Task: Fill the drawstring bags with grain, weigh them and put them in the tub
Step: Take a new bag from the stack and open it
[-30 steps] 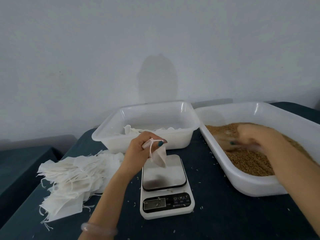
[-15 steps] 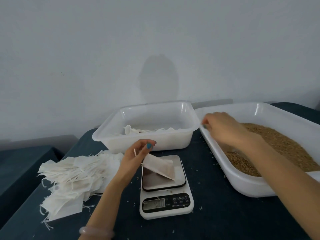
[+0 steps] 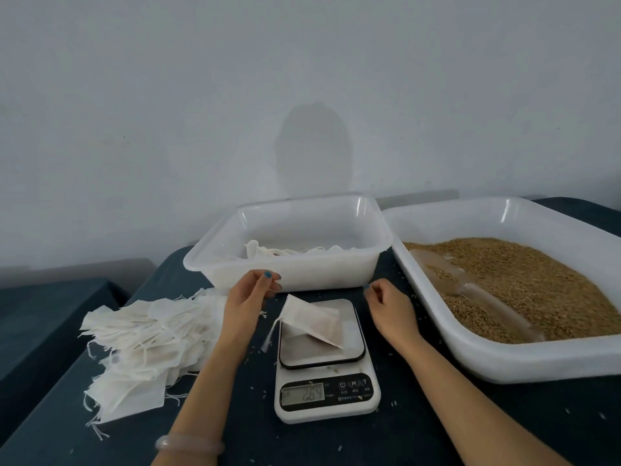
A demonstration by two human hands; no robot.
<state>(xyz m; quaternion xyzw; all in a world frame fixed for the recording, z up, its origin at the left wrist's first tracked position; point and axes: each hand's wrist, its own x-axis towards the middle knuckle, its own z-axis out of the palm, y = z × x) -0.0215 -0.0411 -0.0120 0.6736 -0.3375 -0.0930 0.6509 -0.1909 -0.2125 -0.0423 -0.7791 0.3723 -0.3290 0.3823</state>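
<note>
Two hands flank the scale (image 3: 327,395), both clear of it. Far L of scale: heap of empty drawstring bags (image 3: 141,344), white & flat, strings & frayed ends sticking out, lying on the dark table (image 3: 437,415). Just L of scale's back corner: left hand (image 3: 248,304), fingers loosely curled w/ thumb close to fingertips, nothing seen held, blue polish on nails. It's near the filled bag but not touching it. Pale bracelet (image 3: 190,443) on that wrist, front L of scale.

Behind scale: white tub (image 3: 285,270) w/ a few white bags (image 3: 265,252) low inside, mostly hidden by its front wall. On scale's platform: one filled bag (image 3: 312,322), lying slanted, neck end poking past platform's L edge, its string (image 3: 270,338) dangling down beside the scale. Display (image 3: 304,393) is lit, digits too blurred to read.

Just R of scale's back corner: right hand (image 3: 391,309), fingers loosely curled, holding nothing, apart from both scale & tray. R of scale: big white tray (image 3: 504,361) w/ brown grain (image 3: 537,280). Clear scoop (image 3: 470,290) lies in the grain, some grain in it. Loose grains scattered on table round the scale.
</note>
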